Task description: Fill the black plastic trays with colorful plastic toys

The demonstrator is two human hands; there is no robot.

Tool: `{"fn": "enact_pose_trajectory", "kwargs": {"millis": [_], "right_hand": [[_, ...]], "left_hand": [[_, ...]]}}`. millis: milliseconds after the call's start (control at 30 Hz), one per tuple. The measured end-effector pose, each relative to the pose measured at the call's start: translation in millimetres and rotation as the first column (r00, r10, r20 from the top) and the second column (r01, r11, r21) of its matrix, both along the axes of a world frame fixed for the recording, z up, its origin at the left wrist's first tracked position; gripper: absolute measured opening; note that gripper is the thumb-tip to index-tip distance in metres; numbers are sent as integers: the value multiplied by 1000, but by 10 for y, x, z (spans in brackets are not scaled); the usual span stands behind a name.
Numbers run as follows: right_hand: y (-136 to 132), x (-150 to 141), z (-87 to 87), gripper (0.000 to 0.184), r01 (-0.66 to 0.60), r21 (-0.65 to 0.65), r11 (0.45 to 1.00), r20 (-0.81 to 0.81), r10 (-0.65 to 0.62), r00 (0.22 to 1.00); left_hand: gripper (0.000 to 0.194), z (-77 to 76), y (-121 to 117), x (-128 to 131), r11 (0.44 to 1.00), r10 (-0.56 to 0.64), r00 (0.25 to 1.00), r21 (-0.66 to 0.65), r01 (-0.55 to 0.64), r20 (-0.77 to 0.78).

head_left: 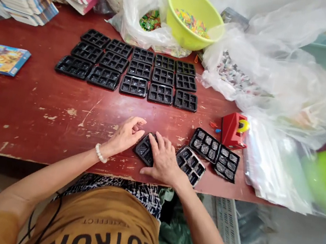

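Note:
A small black plastic compartment tray (143, 150) lies tilted near the table's front edge. Across its right part spreads my right hand (163, 159), fingers over the far side and thumb by the near side, gripping it. My left hand (126, 134), with a beaded bracelet at the wrist, hovers just left of this tray; its fingers are loosely bent, the thumb is apart, and nothing is in it. Right of my right hand lies another black tray (190, 165), partly covered by my wrist. Beyond that are two more black trays, one (205, 144) beside the other (227, 162).
Rows of black trays (134, 86) line the table's middle. A red tape dispenser (233, 129) stands at right, beside clear plastic bags (271, 165). Behind are a yellow-green bowl (178, 6) and a white bag (135, 5). Boxes (4, 60) occupy the left.

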State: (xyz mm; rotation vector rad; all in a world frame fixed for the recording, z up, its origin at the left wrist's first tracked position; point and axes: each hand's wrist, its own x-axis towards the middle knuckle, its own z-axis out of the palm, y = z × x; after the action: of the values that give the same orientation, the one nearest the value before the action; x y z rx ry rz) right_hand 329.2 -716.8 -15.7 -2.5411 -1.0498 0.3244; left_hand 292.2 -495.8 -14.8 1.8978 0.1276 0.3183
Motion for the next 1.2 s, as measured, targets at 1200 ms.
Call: {"fn": "enact_pose_trajectory", "kwargs": {"millis": [1200], "right_hand": [[-197, 505, 264, 135, 318, 722, 615, -408, 6, 913]], "left_hand": [[44, 71, -164, -108, 718, 0, 989, -688, -102, -146]]}}
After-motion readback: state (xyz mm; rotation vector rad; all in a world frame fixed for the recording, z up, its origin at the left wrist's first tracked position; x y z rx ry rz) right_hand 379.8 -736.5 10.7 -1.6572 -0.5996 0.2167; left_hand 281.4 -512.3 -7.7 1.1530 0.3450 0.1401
